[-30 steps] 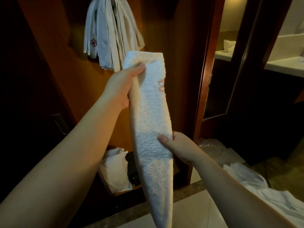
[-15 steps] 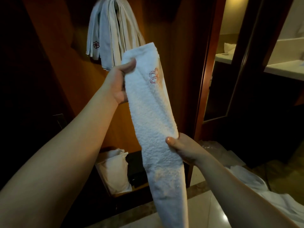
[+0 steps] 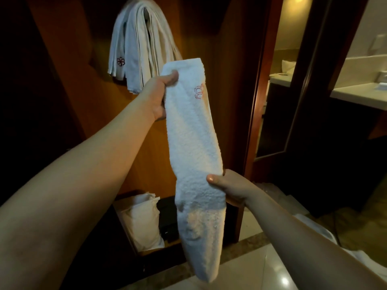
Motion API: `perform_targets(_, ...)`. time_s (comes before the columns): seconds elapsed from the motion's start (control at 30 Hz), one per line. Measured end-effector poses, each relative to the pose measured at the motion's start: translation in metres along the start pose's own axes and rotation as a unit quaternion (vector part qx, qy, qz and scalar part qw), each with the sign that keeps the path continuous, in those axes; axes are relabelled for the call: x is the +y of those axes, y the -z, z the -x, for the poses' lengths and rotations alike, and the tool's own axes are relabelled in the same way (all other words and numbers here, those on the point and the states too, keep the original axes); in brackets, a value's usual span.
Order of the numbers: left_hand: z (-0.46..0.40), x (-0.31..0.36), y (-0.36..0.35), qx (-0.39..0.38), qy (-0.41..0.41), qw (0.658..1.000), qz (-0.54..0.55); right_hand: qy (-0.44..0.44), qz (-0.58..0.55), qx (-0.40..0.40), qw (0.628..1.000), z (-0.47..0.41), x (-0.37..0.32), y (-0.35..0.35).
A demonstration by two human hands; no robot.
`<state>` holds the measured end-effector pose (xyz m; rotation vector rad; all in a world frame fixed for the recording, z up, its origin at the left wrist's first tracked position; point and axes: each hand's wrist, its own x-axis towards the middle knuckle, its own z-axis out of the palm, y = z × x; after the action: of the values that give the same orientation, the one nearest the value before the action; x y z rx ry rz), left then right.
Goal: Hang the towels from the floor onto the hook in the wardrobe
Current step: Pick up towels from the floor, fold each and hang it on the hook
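Hanging towels (image 3: 138, 45) crowd above the held towel (image 3: 192, 135).

Left hand (image 3: 159, 95), right hand (image 3: 228, 188) clutch folded towel (image 3: 193, 143) before wardrobe (image 3: 226, 59).

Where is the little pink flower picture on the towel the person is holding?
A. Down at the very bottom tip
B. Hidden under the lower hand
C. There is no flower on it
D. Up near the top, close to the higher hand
D. The pink flower mark sits near the top of the held towel, just beside the left hand; the right hand grips much lower.
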<state>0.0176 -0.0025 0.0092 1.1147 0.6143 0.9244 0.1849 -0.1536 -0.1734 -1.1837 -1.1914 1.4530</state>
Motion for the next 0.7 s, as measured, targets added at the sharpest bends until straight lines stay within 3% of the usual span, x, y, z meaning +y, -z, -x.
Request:
perform_targets(0.13,-0.017,0.015,0.0,0.015,-0.016,0.999,-0.026,-0.049,-0.057,-0.073,0.995,-0.003,-0.005,0.003)
perform_targets(0.27,-0.033,0.022,0.003,0.063,-0.027,0.997,-0.048,-0.107,0.011,-0.106,0.989,-0.001,-0.013,0.004)
perform_targets(0.53,-0.062,0.006,0.018,0.203,0.034,0.976,-0.077,-0.091,-0.071,-0.11,0.987,0.009,-0.008,0.01)
perform_targets(0.7,-0.07,-0.008,0.023,0.233,0.073,0.963,-0.116,-0.088,-0.056,-0.11,0.988,0.013,-0.015,0.007)
